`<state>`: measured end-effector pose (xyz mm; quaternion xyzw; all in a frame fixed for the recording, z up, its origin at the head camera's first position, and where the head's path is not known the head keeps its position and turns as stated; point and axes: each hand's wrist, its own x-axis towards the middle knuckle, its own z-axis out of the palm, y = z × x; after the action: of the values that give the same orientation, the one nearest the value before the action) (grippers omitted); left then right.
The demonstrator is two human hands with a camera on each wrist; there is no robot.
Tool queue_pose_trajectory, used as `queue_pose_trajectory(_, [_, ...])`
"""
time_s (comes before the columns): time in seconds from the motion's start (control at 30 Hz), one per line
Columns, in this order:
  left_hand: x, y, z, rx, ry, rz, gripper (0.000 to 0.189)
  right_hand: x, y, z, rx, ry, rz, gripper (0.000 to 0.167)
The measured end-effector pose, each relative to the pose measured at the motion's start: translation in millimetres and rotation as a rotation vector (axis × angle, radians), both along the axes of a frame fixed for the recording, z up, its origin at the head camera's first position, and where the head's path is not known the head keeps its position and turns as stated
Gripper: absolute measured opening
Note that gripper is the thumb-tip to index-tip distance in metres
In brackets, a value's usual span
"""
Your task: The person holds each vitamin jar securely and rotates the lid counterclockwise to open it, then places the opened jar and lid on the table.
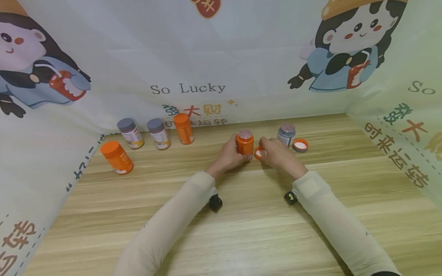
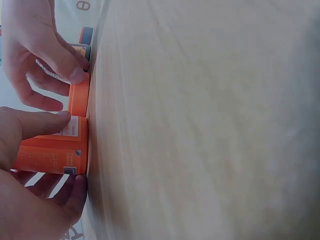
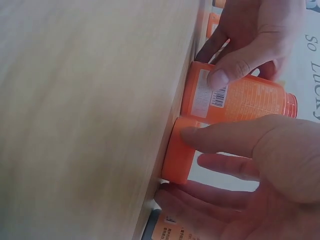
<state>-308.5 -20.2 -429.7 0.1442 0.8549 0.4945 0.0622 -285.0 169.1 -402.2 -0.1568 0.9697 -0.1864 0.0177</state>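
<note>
An uncapped orange bottle (image 1: 244, 146) stands upright on the table, a patterned seal over its mouth. My left hand (image 1: 229, 156) grips it low down, thumb on the near side and fingers round the other side. Beside it, the orange cap (image 1: 258, 154) lies on the table with its white inside facing up. My right hand (image 1: 279, 154) holds this cap by the rim. In the right wrist view the thumb rests on the side of the cap (image 3: 179, 152), which sits right against or very near the bottle (image 3: 240, 95).
Right of my right hand are an uncapped grey bottle (image 1: 286, 135) with a sealed mouth and its upturned cap (image 1: 300, 145). To the left stand capped bottles: two grey-lidded ones (image 1: 131, 134) (image 1: 159, 134) and two orange ones (image 1: 183, 129) (image 1: 117, 158). A printed curtain (image 1: 255, 69) borders the table.
</note>
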Motion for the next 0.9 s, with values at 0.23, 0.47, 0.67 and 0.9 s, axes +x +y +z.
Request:
queue_pose_trajectory(0.23, [0.6, -1.4, 0.2, -0.017, 0.033, -0.022, 0.074, -1.2, 1, 2.0, -0.004, 0.019, -0.028, 0.034])
queue_pose_trajectory(0.47, [5.4, -7.4, 2.8, 0.016, -0.013, -0.028, 0.085, -1.0, 2, 6.7, -0.008, -0.032, -0.019, 0.039])
queue_pose_trajectory(0.67, [15.1, -21.5, 1.0, 0.013, -0.086, -0.009, 0.096, 4.4, 5, 21.3, 0.034, -0.085, 0.004, 0.044])
queue_pose_trajectory(0.9, [29.7, -52.5, -5.0, 0.093, -0.121, 0.051, 0.083, 9.3, 9, 38.6, 0.025, -0.108, 0.115, 0.029])
